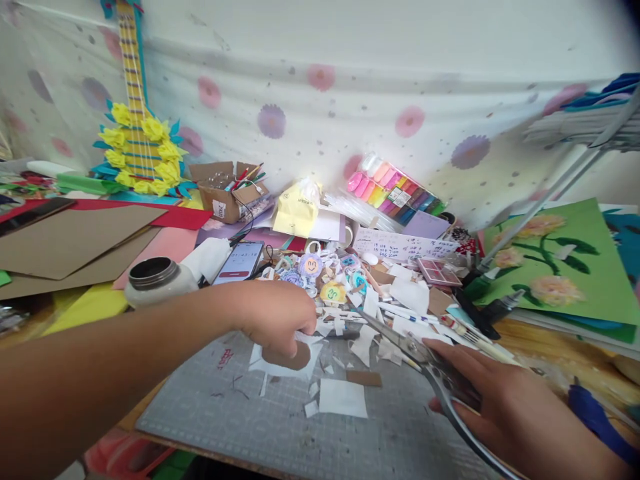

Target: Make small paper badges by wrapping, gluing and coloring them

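Observation:
My left hand (280,317) is closed, its fingers curled down onto a rounded brown cardboard piece (295,358). The cardboard lies on white paper (257,362) whose edge sticks out around it. The curled hand partly hides both. In my right hand (505,397) is a pair of metal scissors (400,339), blades pointing left and away from me over paper scraps. Below them, a white paper rectangle (343,398) and a small brown cardboard strip (364,379) rest on the grey cutting mat (240,427).
Behind the mat lies a heap of scraps with a smiley-faced round badge (311,265). A phone (241,261) and an open jar (157,283) stand left. Brown card sheets (75,237), a pencil box (225,193), colored clay packs (395,189) and a green flower picture (565,267) surround the area.

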### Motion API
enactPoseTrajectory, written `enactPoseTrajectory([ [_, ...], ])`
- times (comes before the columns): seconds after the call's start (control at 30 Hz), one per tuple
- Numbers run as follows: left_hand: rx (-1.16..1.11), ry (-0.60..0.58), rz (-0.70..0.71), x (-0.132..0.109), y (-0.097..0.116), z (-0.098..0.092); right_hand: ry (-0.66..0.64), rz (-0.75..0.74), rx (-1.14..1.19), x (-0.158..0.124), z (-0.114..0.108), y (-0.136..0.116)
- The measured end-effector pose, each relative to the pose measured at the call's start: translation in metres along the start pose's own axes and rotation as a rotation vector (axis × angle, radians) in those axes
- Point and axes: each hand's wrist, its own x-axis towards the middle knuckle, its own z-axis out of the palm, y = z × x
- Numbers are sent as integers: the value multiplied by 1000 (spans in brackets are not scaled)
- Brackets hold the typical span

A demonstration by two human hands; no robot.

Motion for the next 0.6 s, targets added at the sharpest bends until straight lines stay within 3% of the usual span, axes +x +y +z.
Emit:
enactPoseTrajectory([
  [0.17, -256, 186, -77, 8, -14, 16, 43, 241, 72, 14, 35, -23],
  [0.27, -447, 363, -154, 15, -19, 33, 51, 277, 106, 20, 51, -40],
  [0.37, -635, 529, -201, 23, -27, 51, 48, 249, 97, 22, 60, -47],
  [0.47, -810, 659, -218, 30, -35, 63, 110, 214, 65, 20, 56, -47],
  [0.53, -917, 704, -213, 33, -38, 67, 150, 94, 198, 16, 43, -50],
  [0.6, -1008, 718, -197, 34, -39, 70, 127, -120, 479, 8, 25, -60],
])
